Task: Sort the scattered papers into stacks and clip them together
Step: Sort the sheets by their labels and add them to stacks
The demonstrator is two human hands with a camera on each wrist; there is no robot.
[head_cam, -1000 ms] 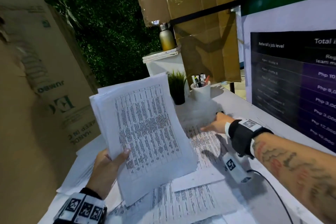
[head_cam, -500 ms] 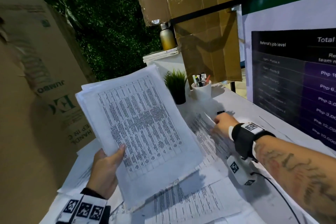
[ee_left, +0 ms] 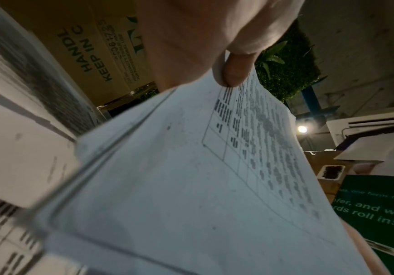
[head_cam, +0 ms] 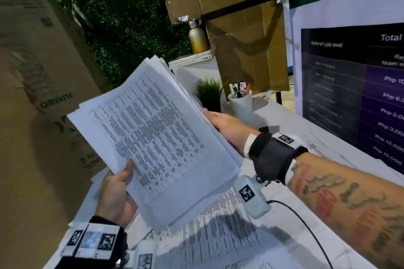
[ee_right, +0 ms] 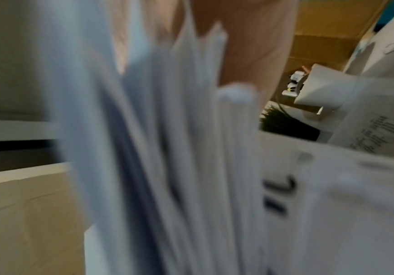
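Note:
A thick stack of printed papers (head_cam: 157,133) is raised above the white table, tilted, with a table of text on its top sheet. My left hand (head_cam: 115,190) grips its lower left corner, thumb on top; the left wrist view shows the thumb (ee_left: 234,70) pressing the top sheet (ee_left: 191,176). My right hand (head_cam: 229,129) holds the stack's right edge, its fingers hidden behind the sheets. In the blurred right wrist view the sheet edges (ee_right: 179,148) fan out against that hand. More printed sheets (head_cam: 218,236) lie scattered below. A black binder clip (head_cam: 264,129) lies just behind my right wrist.
A white pen cup (head_cam: 240,102) and a small potted plant (head_cam: 208,94) stand at the table's far end. A large cardboard box (head_cam: 43,94) walls the left side. A printed poster board (head_cam: 349,94) stands along the right, and a metal bottle (head_cam: 197,37) sits further back.
My right hand left the sheets on the table and came up to take the stack's right edge. The stack swung round and rose a little in my left hand.

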